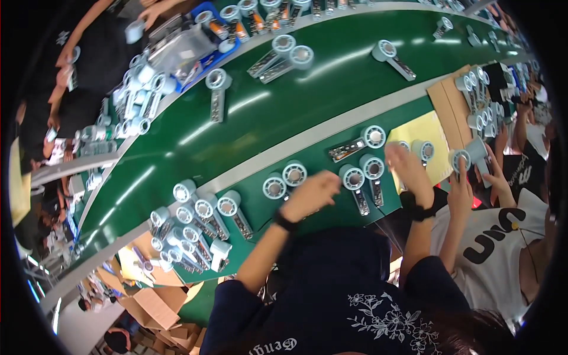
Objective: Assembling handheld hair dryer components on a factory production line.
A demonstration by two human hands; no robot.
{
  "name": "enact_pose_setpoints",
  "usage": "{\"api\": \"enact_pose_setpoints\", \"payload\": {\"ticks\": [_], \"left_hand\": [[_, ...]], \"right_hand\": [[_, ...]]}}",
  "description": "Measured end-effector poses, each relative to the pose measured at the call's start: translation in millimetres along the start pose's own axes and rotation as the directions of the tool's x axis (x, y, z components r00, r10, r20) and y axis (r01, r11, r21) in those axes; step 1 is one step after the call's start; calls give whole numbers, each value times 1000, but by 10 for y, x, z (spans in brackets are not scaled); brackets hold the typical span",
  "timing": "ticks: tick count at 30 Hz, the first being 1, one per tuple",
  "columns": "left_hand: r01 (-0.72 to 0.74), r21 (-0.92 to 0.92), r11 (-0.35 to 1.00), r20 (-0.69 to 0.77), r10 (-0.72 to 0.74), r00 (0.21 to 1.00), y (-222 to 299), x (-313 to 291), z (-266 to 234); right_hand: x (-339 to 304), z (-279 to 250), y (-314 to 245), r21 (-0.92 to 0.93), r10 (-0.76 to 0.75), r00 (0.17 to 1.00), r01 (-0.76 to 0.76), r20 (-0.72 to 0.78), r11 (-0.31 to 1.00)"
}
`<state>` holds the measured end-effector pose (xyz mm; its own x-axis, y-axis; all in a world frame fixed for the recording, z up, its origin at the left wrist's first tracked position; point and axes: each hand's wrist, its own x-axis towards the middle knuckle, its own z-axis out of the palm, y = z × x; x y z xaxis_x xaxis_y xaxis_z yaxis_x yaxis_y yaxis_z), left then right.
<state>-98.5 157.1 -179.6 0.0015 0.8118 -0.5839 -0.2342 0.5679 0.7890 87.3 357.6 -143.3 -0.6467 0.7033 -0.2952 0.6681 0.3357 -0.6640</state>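
- Head view, near side: green worktop (319, 163) carrying light-blue handheld fan units, each with a round, ringed head and a narrow handle; several handles show silvery parts inside.
- Left hand (312, 192) reaches in over the worktop, fingers pointing right; whether it grips anything cannot be told, as its underside is hidden.
- Just left of that hand lie two fan units (274, 186), heads side by side, their handles largely covered by it.
- Right hand (410, 167) is raised and blurred over the near edge of a yellow sheet (421, 126); its fingers look partly bent, and I cannot tell whether they hold something.
- Between the hands, two more units (353, 177) lie next to each other, handles toward the person; above them another unit (374, 137) lies with its handle pointing left.
- On the yellow sheet, near the right hand, rests one further unit (423, 149), with a second head partly hidden behind the fingers.
- Well to the left, a crowded cluster of units (204, 208) covers the worktop's end.
- Beyond a grey strip (355, 123), a wide green surface (307, 106) carries scattered units.
- At right, a co-worker's hands (458, 192) hold light-blue fan parts (475, 151).
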Motion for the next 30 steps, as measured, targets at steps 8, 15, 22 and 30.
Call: {"api": "enact_pose_setpoints", "payload": {"ticks": [8,15,22,30], "left_hand": [[302,787,538,-597,787,154,118,299,-2258],[272,581,767,-790,452,413,-186,533,-3137],[-68,133,989,-776,146,614,-61,238,-2856],[-418,-139,898,-619,251,744,184,-629,-788]], "right_hand": [[2456,-501,780,-386,-92,814,-169,-574,907],[2583,-285,910,-455,128,967,-218,-221,863],[1920,-282,238,707,229,955,-293,188,644],[39,-76,-837,926,-54,953,-275,298,258]]}}
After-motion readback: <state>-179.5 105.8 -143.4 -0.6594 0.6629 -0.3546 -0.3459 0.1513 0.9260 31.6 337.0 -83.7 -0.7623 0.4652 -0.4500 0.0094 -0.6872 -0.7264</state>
